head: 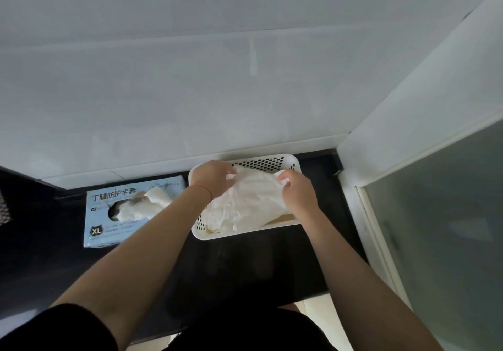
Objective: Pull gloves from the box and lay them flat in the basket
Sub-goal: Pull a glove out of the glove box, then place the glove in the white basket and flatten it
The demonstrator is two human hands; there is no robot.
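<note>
A white perforated basket [246, 234] sits on the dark counter against the wall. Inside it lies a pile of white gloves, and the top glove [253, 198] is spread across the pile. My left hand [215, 178] pinches that glove's far left corner. My right hand [298, 190] pinches its far right edge. To the left lies a light blue glove box [109, 231] marked XL, with a white glove [144, 206] sticking out of its oval opening.
The dark counter [245, 263] runs from left to right under a white tiled wall. A frosted glass panel [435, 214] with a white frame stands close on the right. A dark meshed object [4, 209] shows at the far left edge.
</note>
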